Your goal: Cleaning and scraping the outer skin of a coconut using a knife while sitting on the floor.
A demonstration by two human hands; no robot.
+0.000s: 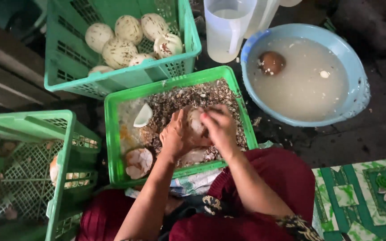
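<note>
- Fingertips of right hand (220, 127) curled down onto a pale egg (196, 122), pinching at its top as if picking shell off; fingers closed on it, not spread.
- Left hand (175, 137) cups the same egg from the left and below, fingers wrapped round it; steady support so the other hand can work.
- Egg sits between both hands, held just above the middle green crate (112, 134), so the bits likely drop straight in.
- That crate is full of brownish broken shell fragments (175, 100), with a white half shell (143, 116) at its left and a cracked shell piece (139, 161) at the near left corner.
- Far left: green basket (188, 44) of speckled whitish whole eggs (119, 51), within reach of the left arm.
- Far right: blue basin (358, 80) of cloudy water with one brown egg (271, 62) in it; looks like a rinse or soak spot.
- Clear plastic jug (226, 29) stands between basket and basin, touching the basin rim or just beside it, cannot tell.
- Near left: second green basket (63, 147), contents too dim to tell.
- Dark red garment (282, 178) over the lap, nearest the camera.
</note>
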